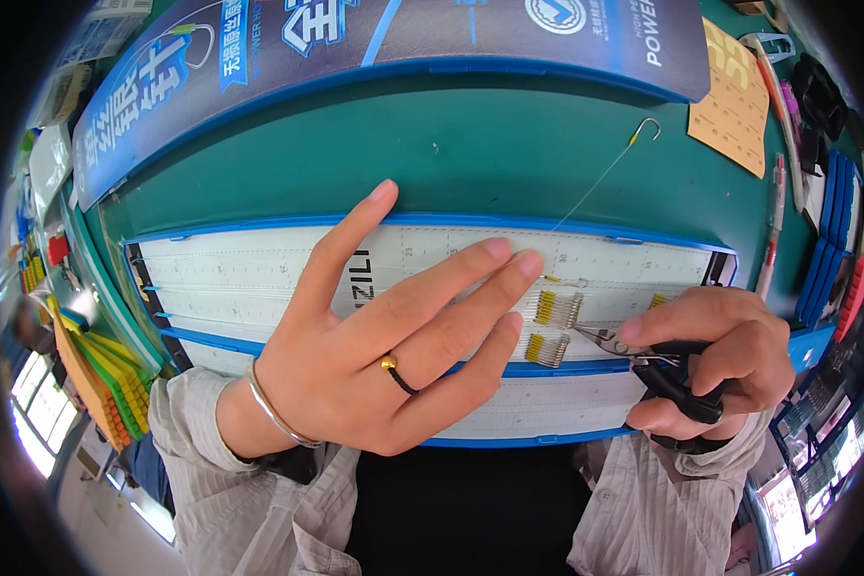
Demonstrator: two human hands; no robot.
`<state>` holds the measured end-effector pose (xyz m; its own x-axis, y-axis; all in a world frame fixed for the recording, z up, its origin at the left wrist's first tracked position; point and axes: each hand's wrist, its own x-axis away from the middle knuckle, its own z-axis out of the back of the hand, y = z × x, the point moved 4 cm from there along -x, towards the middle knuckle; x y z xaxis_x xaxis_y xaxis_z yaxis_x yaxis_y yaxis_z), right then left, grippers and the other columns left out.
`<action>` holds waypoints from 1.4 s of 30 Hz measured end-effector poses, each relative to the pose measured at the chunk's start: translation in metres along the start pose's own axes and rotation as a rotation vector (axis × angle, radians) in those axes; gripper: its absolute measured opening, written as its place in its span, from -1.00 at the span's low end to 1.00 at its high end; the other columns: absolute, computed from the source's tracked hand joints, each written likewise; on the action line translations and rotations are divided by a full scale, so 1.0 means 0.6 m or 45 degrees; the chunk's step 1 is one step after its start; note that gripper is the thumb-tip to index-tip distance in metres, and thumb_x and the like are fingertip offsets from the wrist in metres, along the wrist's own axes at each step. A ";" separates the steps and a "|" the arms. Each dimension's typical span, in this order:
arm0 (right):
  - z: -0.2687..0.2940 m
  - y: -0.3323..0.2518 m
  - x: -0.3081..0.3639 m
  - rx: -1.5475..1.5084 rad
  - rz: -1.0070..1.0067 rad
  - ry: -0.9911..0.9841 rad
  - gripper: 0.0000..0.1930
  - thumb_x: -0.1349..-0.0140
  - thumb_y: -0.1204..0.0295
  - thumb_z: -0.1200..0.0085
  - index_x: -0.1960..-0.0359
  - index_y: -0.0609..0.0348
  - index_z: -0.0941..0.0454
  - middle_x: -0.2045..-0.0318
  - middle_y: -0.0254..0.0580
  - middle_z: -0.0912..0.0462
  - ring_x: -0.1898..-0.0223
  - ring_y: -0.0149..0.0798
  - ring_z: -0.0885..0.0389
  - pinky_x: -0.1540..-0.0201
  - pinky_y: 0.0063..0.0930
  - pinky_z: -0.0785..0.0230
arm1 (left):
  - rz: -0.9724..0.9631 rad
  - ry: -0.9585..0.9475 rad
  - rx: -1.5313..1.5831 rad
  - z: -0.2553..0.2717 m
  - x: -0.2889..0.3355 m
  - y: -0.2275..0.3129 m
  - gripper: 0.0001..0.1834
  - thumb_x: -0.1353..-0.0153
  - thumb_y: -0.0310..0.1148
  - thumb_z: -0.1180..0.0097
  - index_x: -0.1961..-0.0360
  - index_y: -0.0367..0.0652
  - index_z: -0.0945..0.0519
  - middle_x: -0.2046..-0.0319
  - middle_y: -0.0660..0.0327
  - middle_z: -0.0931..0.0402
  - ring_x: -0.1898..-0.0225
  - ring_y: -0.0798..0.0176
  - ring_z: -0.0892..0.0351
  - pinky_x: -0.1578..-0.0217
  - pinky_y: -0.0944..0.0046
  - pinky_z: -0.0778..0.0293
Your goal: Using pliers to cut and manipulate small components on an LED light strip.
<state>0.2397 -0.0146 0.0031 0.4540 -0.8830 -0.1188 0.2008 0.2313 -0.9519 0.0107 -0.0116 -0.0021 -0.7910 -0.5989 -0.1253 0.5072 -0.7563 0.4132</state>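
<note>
My left hand (pixel 408 341) lies flat with its fingers spread across a long shallow blue-and-white case (pixel 442 408) marked with ruled scales. Its fingertips rest near two bundles of fish hooks (pixel 558 309) bound in yellow. My right hand (pixel 725 350) is wrapped round a small pair of cutting pliers (pixel 684 376) with black handles. The pliers' metal tip points left, close to the hook bundles; whether its jaws touch anything is too small to tell. Beyond the case's far edge, a single large hook (pixel 650 130) with a yellow binding trails thin line back toward my left fingers.
The case's dark printed lid (pixel 384 43) spans the far side of the green mat (pixel 307 134). An orange-tan card (pixel 730 106) and a pen (pixel 772 230) lie at the right, near stacked blue cases (pixel 828 240). Coloured stacked trays (pixel 96 370) stand at the left.
</note>
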 end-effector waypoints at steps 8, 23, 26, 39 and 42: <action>0.004 0.008 0.003 -0.040 0.053 -0.070 -0.47 0.06 0.25 -0.55 0.40 0.03 -0.29 0.31 0.20 -0.71 0.51 -0.31 -0.67 0.50 -0.57 -0.48 | -0.040 -0.083 -0.061 0.004 -0.003 -0.001 -0.66 -0.17 -0.01 -0.21 0.15 0.02 -0.64 -0.03 0.21 -0.64 -0.09 0.12 -0.59 -0.23 -0.38 -0.29; 0.005 0.004 0.003 -0.042 0.001 -0.005 -0.51 0.10 0.42 -0.56 0.47 0.06 -0.31 0.37 0.25 -0.70 0.41 -0.05 -0.76 0.45 -0.38 -0.59 | -0.034 -0.009 -0.027 0.001 -0.001 -0.001 -0.68 -0.16 -0.03 -0.23 0.18 0.03 -0.63 -0.02 0.21 -0.64 -0.09 0.14 -0.60 -0.23 -0.37 -0.29; 0.005 0.004 0.004 -0.054 0.006 -0.009 -0.51 0.09 0.41 -0.55 0.49 0.05 -0.30 0.38 0.25 -0.70 0.41 -0.07 -0.76 0.46 -0.40 -0.59 | -0.027 -0.020 -0.024 0.002 -0.002 0.000 -0.67 -0.14 -0.04 -0.23 0.17 0.03 -0.64 -0.02 0.21 -0.64 -0.08 0.13 -0.60 -0.23 -0.37 -0.29; 0.009 0.003 -0.001 0.071 0.037 -0.053 -0.56 0.02 0.47 -0.47 0.45 0.03 -0.28 0.35 0.24 -0.70 0.44 -0.17 -0.72 0.44 -0.45 -0.56 | -0.059 -0.081 -0.105 0.005 -0.012 0.002 -0.66 -0.19 0.02 -0.19 0.18 0.04 -0.65 -0.01 0.18 -0.64 -0.09 0.10 -0.59 -0.21 -0.36 -0.30; 0.010 0.001 -0.003 0.067 0.067 -0.072 -0.57 0.01 0.48 -0.44 0.43 0.03 -0.28 0.34 0.25 -0.70 0.43 -0.16 -0.73 0.44 -0.44 -0.57 | -0.064 -0.074 -0.112 0.006 -0.012 0.003 -0.66 -0.18 0.03 -0.20 0.19 0.04 -0.65 -0.01 0.17 -0.64 -0.09 0.09 -0.59 -0.21 -0.37 -0.30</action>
<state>0.2441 -0.0101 0.0043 0.5129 -0.8451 -0.1506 0.2201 0.2991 -0.9285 0.0161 -0.0076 0.0031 -0.8335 -0.5450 -0.0905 0.4922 -0.8070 0.3262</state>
